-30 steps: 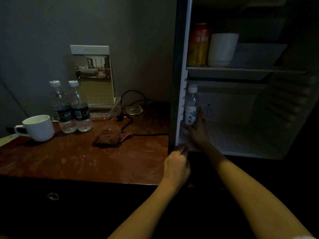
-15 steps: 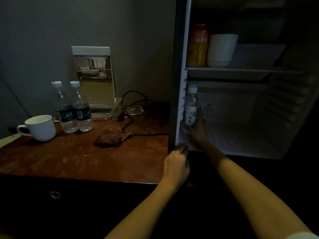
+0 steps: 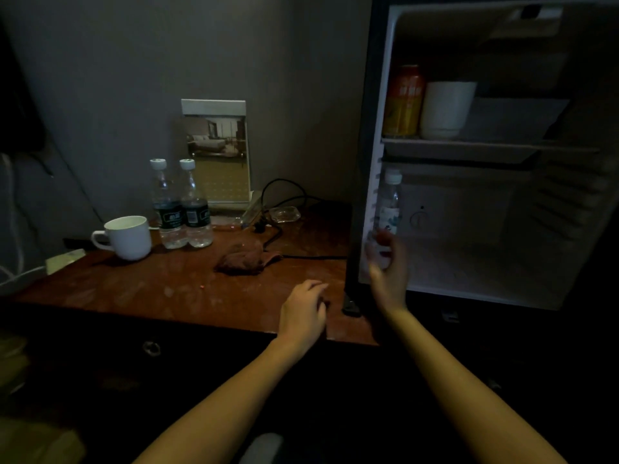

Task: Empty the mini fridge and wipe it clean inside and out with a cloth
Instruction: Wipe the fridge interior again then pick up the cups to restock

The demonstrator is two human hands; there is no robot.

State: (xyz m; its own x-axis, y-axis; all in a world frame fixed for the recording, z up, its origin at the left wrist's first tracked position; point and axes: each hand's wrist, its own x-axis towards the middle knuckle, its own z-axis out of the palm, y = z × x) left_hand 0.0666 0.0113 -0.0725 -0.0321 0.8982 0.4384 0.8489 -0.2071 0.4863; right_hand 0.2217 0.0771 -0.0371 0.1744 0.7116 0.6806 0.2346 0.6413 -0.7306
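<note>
So the mini fridge (image 3: pixel 365 135) is open at the right end of the counter (image 3: pixel 150 289). The right hand (image 3: pixel 388 266) is in the bottom compartment, front left corner, with its fingers curled round the lower part of a small water bottle (image 3: pixel 390 202). It's a bit blurry though. The left hand (image 3: pixel 304 309) rests palm down on the counter just beside the fridge's corner, fingers loosely bent, holding nothing. An orange can (image 3: pixel 403 102) and a white cup (image 3: pixel 447 110) stand side by side on the upper shelf (image 3: pixel 469 150). The brown cloth (image 3: pixel 246 259) lies crumpled on the counter, apart from both hands.
</note>
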